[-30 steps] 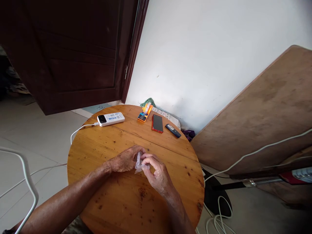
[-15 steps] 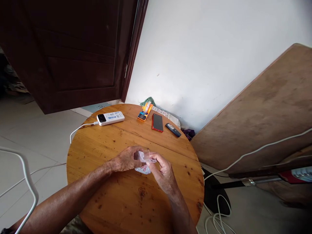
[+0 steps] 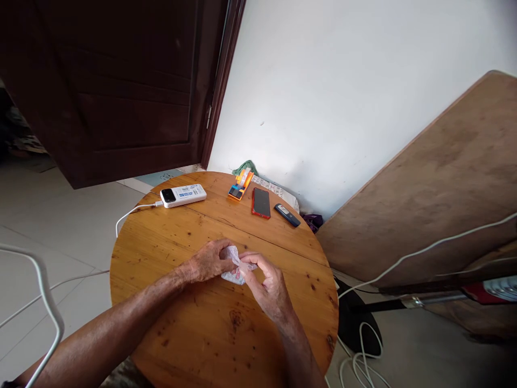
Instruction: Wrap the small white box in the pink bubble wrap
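A small crumpled plastic bag [image 3: 233,277], whitish-lilac with some pinkish print, is held just above the middle of the round wooden table [image 3: 194,323]. My left hand [image 3: 210,262] is closed on its left side, the thumb and fingers pinching it. From the right, my right hand [image 3: 272,288] grips the gathered part between thumb and forefinger. What lies inside the bag, if anything, cannot be made out.
Along the table's far side are a white device [image 3: 189,195] with a cable, an orange tape dispenser [image 3: 241,184], a red-edged smartphone [image 3: 260,203] and a dark keypad phone [image 3: 287,214]. A dark door [image 3: 137,118] stands left, and a brown board [image 3: 436,178] leans right.
A small clear strip that stuck up from the top of the bag no longer shows. My right fingers have shifted slightly left, pressing the bag's gathered part. The table items have not moved.
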The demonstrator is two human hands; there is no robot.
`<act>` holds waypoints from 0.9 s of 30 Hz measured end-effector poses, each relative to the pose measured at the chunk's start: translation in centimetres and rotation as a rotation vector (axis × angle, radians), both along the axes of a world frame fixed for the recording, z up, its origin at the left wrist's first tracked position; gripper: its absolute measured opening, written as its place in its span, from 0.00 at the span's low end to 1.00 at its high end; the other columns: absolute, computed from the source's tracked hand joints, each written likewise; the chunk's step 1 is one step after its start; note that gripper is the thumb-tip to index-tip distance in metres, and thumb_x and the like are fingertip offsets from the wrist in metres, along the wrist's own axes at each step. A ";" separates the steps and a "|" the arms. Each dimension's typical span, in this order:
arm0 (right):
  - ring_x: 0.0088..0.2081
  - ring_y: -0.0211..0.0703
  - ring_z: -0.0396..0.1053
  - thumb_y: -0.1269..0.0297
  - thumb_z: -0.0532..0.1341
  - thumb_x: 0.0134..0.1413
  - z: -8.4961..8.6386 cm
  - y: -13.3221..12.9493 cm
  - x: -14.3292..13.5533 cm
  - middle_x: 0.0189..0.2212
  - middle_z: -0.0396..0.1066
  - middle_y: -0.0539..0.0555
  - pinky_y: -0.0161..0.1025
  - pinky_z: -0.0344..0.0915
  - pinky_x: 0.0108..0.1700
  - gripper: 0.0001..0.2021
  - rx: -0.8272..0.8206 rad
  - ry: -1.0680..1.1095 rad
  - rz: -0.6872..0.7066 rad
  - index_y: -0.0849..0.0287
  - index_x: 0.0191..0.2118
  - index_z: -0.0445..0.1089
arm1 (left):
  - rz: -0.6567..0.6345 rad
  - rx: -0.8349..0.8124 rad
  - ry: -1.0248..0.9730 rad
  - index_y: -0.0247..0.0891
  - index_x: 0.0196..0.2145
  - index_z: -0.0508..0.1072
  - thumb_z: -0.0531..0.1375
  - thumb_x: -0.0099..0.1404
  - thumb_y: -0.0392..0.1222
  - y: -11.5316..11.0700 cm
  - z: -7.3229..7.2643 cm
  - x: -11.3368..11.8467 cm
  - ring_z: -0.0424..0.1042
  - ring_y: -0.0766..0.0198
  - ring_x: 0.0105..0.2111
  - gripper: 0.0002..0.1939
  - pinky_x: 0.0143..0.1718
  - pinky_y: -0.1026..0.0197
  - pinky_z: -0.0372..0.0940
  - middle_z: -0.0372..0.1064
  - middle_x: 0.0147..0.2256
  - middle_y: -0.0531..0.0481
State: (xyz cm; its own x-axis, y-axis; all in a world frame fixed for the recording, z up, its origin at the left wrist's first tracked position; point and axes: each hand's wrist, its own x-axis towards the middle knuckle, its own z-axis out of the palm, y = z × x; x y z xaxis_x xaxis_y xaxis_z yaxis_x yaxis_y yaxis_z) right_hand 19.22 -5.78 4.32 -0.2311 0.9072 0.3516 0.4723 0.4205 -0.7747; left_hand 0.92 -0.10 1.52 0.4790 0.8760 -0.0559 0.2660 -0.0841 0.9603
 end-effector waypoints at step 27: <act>0.30 0.40 0.65 0.54 0.67 0.46 0.1 0.4 0.3 0.28 0.69 0.49 0.36 0.63 0.32 0.15 -0.428 0.252 -0.108 0.60 0.35 0.69 | -0.353 -0.147 -0.171 0.39 0.47 0.74 0.62 0.59 0.62 -0.2 1.7 -1.2 0.70 0.58 0.39 0.27 0.36 0.62 0.64 0.73 0.41 0.47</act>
State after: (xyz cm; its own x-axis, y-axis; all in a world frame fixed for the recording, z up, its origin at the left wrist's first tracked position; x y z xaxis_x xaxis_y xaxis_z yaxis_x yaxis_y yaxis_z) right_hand 19.57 -5.35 4.38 -0.0840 0.9962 -0.0247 0.2721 -0.0009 -0.9623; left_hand -0.27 -0.29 3.18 0.7618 0.6448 -0.0618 0.0808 0.0001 0.9967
